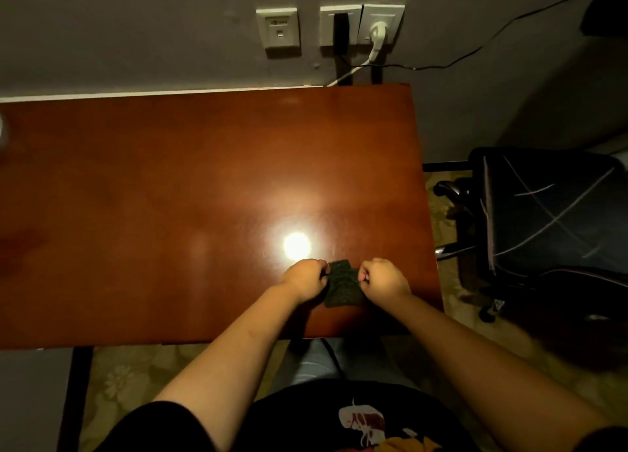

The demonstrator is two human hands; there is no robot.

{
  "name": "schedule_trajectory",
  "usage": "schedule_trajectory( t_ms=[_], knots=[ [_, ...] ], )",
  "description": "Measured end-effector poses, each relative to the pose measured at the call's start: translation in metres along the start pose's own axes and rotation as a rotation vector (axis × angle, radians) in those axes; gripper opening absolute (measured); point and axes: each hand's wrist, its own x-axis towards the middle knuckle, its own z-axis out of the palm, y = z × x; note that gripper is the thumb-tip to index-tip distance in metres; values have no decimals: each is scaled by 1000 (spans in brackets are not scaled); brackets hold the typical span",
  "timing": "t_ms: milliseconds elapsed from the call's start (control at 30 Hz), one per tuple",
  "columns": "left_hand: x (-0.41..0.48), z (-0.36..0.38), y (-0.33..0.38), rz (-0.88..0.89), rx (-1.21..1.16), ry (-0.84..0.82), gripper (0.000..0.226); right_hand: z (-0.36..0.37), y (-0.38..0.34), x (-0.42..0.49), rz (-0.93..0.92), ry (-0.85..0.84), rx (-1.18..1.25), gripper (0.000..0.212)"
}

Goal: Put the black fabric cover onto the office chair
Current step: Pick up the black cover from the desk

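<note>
A small folded black fabric cover (342, 285) lies on the reddish-brown wooden table (170, 196), near its front right corner. My left hand (306, 278) pinches the cover's left edge with curled fingers. My right hand (384, 278) pinches its right edge the same way. Both hands sit close together with the cloth stretched between them. The office chair (550, 220), dark with thin light lines across its seat, stands on the floor to the right of the table, apart from my hands.
Wall sockets (329, 26) with plugs and a black cable (458, 57) hang on the grey wall behind the table. A bright light reflection (296, 245) glares on the tabletop just beyond my hands. Patterned floor (136, 383) shows below the table's front edge.
</note>
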Motion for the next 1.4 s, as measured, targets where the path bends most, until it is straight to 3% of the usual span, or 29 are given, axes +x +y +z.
schedule_trajectory(
  t_ms=[300,633,933,1033,1400],
  knots=[
    [-4,8,-2,10,8,-10,35,-13,-5,-12,-77,81,146,10],
    [-6,1,1,81,20,112,13,-35,-9,-23,-83,147,135,12],
    [-18,-42,29,185,-87,227,11,-61,-16,-22,-49,155,157,26],
    [-23,-60,37,235,-109,251,9,-79,-17,-24,-55,201,133,19],
    [-45,-153,67,283,147,468,12,-180,-30,-36,-137,451,98,17]
  ],
)
